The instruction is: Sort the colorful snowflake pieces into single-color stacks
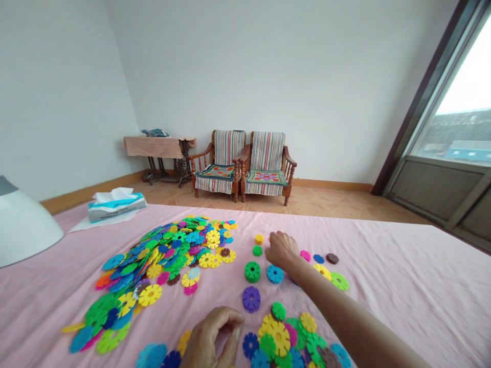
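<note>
Container: a tissue box (117,208) at 10 o'clock from the purple stack (251,299), white tissue (117,195) protruding upward from its top; its interior is not visible. Long axis of box: roughly 9 to 3 o'clock.

Obscured: the right forearm covers part of a blue piece (295,281). The near pile (280,337), at 4 to 5 o'clock, and the left hand (217,335), at 8, are cut off by the lower edge. The white dome (26,225) is cut off at the left edge. Overlapping discs in the large heap (172,250), at 10 o'clock, cannot be separated by eye.

Orientation: the purple, green (252,272) and blue (275,274) stacks lie flat on the tabletop (402,266), axes upright, notched faces up; green stands at 12 o'clock, blue at 1.

Right hand (283,250), at 1 o'clock: fingers bent downward beside an orange piece (270,238); whether its grip holds anything cannot be determined. Left grip: thumb and fingers curled toward each other; contents cannot be determined.
</note>
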A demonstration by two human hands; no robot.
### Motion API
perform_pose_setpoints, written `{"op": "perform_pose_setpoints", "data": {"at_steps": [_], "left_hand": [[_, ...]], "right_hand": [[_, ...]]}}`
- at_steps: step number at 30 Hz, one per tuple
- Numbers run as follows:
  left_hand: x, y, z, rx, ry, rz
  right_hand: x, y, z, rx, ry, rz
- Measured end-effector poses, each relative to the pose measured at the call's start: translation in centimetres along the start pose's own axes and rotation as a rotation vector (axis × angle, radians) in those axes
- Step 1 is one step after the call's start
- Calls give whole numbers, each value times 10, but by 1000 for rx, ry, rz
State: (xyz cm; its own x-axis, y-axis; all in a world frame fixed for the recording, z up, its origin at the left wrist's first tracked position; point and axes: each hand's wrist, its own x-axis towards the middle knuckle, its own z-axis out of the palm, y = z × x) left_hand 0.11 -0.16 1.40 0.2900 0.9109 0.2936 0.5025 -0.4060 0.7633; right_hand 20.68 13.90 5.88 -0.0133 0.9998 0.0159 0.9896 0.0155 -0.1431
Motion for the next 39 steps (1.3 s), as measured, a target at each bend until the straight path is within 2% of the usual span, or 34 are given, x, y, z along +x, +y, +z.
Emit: {"op": "perform_pose_setpoints", "data": {"at_steps": [4,8,11,14,20,28,32,39], "left_hand": [[0,-1,2,-16,9,-16],[1,0,2,-46,3,-28],[2,1,2,-63,10,-26],[2,1,3,-64,21,-16],[3,-3,4,-51,6,-5],[3,-3,3,-51,17,-16],[2,-2,4,-60,30,-9],[2,-5,4,-44,13,-3]], "right_hand": [[-32,6,-14,93,60,-140],[-90,13,-15,223,29,-285],[-129,16,-12,374,-86,-359],[-148,15,-14,346,-191,-362],[-145,12,-14,291,-320,-317],[-144,11,-3,316,-340,-305],[-147,13,-4,347,-321,-286],[-149,17,-9,417,-358,-279]]}}
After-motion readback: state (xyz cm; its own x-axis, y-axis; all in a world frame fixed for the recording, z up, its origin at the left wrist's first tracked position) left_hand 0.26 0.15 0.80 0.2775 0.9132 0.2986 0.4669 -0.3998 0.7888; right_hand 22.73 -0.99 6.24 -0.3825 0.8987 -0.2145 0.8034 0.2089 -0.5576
